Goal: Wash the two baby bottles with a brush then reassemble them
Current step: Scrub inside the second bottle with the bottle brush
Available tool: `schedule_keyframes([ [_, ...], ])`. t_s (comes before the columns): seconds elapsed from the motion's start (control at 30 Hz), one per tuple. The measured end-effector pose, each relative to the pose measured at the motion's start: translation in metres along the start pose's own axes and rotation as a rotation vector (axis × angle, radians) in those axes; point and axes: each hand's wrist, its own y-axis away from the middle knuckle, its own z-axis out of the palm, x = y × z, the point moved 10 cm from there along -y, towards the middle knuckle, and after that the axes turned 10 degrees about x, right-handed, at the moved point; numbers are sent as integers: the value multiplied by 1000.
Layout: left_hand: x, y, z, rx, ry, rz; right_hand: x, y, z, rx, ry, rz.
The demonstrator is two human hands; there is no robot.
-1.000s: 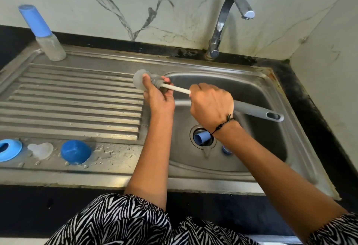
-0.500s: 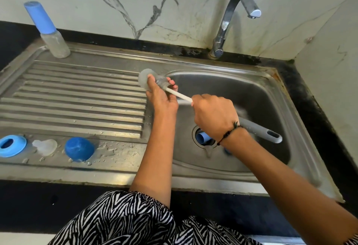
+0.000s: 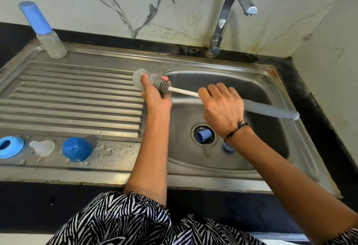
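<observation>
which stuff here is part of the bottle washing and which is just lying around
Part of the job:
open bottle gripped in left hand
brush held by right hand
capped bottle at the back
blue ring, clear teat, blue cap on the drainer

Just there:
tap
blue tube in the drain

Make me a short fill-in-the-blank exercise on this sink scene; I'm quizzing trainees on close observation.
1. The left hand holds a clear baby bottle lying on its ____.
2. The right hand grips the ____ of the bottle brush.
3. The capped bottle stands on the drainboard's far ____ corner.
4. The blue cap sits ____ of the clear teat.

Missing words: side; handle; left; right
</observation>
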Motion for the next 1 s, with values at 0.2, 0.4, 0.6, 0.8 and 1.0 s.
schedule_keyframes([
  [0.2,-19,17,25,-130,-13,-99,-19,-3,25,-191,-105,64],
  [0.4,-23,22,26,-178,-26,-107,-4,6,60,-552,-545,450],
  [0.6,-23,15,14,-141,18,-125,0,23,51,-548,-496,456],
  [0.8,-13,1,-2,-39,-86,-5,14,25,26,-438,-75,267],
  [1.0,-19,6,-3,-39,-48,11,29,27,25,-477,-103,361],
])
